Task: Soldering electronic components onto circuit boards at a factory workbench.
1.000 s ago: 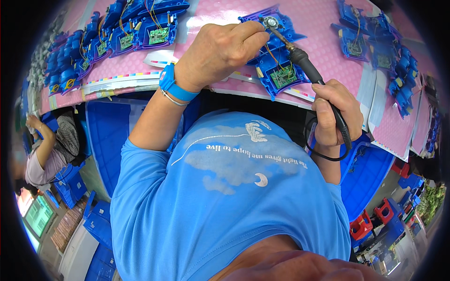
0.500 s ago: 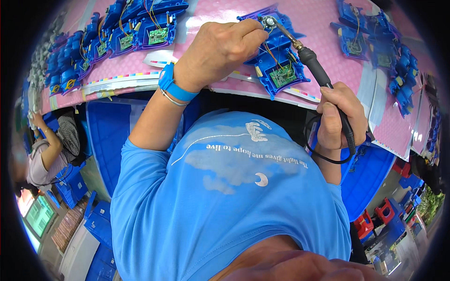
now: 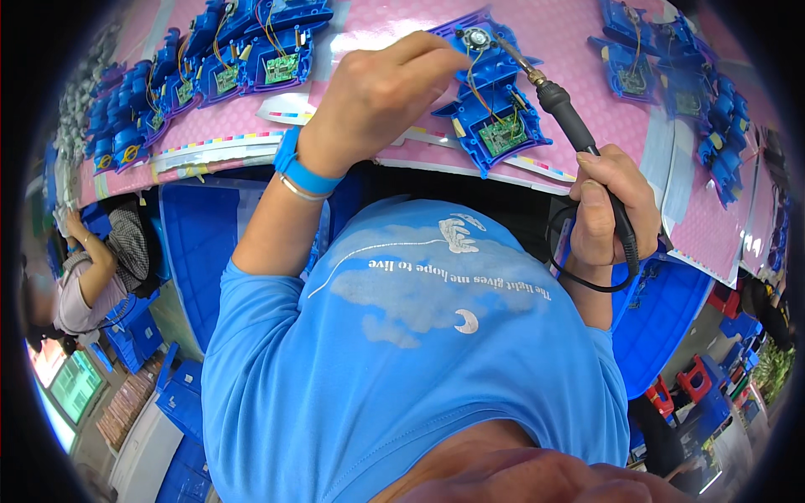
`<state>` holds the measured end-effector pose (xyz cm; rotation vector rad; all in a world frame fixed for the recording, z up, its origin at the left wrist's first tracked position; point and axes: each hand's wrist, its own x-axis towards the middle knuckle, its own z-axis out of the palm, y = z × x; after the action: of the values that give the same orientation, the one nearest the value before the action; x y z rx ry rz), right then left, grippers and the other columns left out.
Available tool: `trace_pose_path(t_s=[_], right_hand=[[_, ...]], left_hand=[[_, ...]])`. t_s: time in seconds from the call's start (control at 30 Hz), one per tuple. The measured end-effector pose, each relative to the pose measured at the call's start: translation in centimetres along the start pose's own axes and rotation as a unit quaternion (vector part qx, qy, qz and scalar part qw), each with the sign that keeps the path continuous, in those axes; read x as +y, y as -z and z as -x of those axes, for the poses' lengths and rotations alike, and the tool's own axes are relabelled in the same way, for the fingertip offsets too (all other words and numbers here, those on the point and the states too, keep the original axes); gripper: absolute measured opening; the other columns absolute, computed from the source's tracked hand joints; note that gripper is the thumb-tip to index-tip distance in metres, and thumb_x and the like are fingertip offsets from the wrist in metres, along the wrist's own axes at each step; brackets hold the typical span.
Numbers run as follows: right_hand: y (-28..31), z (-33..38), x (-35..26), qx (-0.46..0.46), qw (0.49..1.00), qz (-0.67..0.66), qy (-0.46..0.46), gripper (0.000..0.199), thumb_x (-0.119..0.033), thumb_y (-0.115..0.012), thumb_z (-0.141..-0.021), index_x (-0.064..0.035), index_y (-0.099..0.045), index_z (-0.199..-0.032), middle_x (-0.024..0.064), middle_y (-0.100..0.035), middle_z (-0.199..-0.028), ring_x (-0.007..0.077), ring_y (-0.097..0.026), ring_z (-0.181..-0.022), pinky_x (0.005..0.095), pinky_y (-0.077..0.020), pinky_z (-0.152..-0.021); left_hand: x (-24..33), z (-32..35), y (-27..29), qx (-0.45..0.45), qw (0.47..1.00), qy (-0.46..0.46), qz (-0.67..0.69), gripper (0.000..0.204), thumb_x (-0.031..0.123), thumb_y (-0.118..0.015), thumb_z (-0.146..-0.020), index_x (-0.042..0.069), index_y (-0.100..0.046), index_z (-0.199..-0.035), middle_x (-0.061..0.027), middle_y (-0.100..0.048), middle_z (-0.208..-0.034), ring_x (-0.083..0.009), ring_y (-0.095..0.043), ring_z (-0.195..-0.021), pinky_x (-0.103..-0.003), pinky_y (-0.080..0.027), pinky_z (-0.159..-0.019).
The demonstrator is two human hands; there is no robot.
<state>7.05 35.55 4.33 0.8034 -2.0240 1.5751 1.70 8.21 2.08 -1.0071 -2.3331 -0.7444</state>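
While right fingers (image 3: 619, 178) are gripping a soldering iron (image 3: 570, 119), left fingers (image 3: 426, 72) curled, contents unclear, top-of-frame pink sheeting (image 3: 572, 38) is overhanging bins (image 3: 186, 260).

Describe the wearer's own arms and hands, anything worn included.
Left hand and right hand: gloveless. Short light-blue sleeves. A blue wristband with a boxy case and a thin silvery bracelet circle the left wrist; no band shows on the right.

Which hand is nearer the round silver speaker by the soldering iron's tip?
Left. The left hand is close, near-left of the speaker; the right hand is farther back, to its right, gripping the soldering iron.
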Motion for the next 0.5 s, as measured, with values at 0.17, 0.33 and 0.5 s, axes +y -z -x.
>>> trace_pose_path(t_s=[0.17,0.33,0.5], right_hand=[[0.7,0.1,0.1,0.047,0.999,-0.013,0.011,0.018,0.002,-0.067,-0.079,0.0082,-0.070,-0.096,0.0163,-0.069,-0.075,0.0244,-0.062,-0.060,0.0331,-0.0470,-0.055],[1.8,0.5,-0.2,0.093,0.996,0.004,0.009,0.019,0.001,-0.064,-0.082,0.0086,-0.069,-0.099,0.0144,-0.063,-0.070,0.0210,-0.058,-0.059,0.0324,-0.0452,-0.056],[3.3,1.4,0.4,0.114,0.993,-0.018,0.038,0.027,0.000,-0.058,-0.088,0.0156,-0.065,-0.109,0.0138,-0.057,-0.071,0.0159,-0.048,-0.061,0.0290,-0.0350,-0.055]], left_hand=[[0.4,0.6,2.7,-0.119,0.967,0.102,0.202,0.038,0.006,-0.084,-0.075,0.007,-0.072,-0.110,-0.0069,-0.072,-0.114,-0.0243,-0.073,-0.078,-0.032,-0.059,-0.066],[1.6,-1.3,0.6,-0.149,0.985,0.028,0.086,0.028,0.003,-0.070,-0.083,0.007,-0.069,-0.111,-0.0101,-0.068,-0.117,-0.0318,-0.071,-0.088,-0.040,-0.058,-0.073],[-2.9,-5.9,-1.5,-0.168,0.983,0.007,-0.069,0.019,0.006,-0.064,-0.087,0.007,-0.068,-0.105,-0.0120,-0.069,-0.113,-0.0346,-0.070,-0.086,-0.044,-0.056,-0.070]])
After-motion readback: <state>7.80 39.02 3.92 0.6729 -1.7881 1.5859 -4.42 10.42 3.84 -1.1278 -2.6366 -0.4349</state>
